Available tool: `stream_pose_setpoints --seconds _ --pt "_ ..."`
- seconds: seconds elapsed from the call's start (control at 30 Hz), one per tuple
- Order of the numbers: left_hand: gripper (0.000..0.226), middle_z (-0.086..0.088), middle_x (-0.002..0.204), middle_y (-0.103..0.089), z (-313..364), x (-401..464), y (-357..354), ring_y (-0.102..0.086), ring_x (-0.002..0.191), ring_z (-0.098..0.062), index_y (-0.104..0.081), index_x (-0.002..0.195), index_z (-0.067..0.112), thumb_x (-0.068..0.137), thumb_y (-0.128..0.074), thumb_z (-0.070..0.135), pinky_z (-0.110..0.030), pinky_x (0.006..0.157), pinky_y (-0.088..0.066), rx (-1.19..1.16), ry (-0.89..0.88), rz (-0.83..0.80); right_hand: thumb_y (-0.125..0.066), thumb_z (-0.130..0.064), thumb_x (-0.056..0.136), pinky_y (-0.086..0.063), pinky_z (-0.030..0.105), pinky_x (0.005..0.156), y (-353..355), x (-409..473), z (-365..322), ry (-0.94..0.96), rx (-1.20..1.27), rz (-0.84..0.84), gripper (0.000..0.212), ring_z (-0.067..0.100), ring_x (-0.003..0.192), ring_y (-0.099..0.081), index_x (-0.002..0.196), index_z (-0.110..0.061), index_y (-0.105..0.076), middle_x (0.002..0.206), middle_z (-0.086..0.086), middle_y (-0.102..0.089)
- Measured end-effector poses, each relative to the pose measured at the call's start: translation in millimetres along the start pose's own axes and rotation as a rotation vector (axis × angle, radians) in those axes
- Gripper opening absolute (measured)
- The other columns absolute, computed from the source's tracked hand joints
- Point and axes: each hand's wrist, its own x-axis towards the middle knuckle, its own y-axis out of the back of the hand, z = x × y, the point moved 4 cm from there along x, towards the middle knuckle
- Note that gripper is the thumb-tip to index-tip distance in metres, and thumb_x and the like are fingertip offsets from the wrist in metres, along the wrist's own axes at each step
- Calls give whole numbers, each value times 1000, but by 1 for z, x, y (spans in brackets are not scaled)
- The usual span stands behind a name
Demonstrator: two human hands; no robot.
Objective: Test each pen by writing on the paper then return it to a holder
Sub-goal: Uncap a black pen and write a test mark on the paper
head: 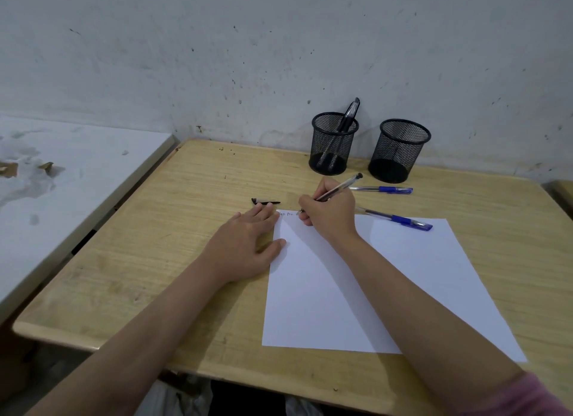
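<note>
Pen (339, 187) in right hand (330, 212) on paper (341, 291)

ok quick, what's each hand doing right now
Left hand: open, fingers flat on the desk at the paper edge.
Right hand: holding a pen, writing.

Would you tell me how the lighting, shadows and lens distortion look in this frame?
Head view: soft, even light, no glare on the paper; a faint shadow beside the left hand; wide-angle bending curves the table edges; the right hand and pen are sharp.
</note>
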Motion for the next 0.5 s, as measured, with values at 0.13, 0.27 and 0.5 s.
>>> stream_pose_setpoints --seconds 0.13,0.27,0.5 --pt "77 7 153 -23 0 0 0 -13 142 -5 -33 142 25 76 -27 64 -33 113 -11 -10 1 1 -60 4 74 -52 37 50 0 0 0 6 -15 5 26 28 50 -63 62 -9 -41 63 36 -59" --pt "77 7 153 -24 1 -1 1 -14 142 -6 -33 142 24 76 -27 64 -35 113 -13 -13 -1 3 -60 6 73 -50 35 49 1 1 1 -10 -5 21 27 29 49 -61 62 -9 -40 58 31 -56" --pt "77 7 153 -25 0 0 1 -15 142 -6 -34 142 24 76 -28 64 -35 113 -14 -22 0 3 -59 6 73 -46 29 45 1 0 1 14 4 28 33 29 46 -58 57 -13 -38 54 23 -53"
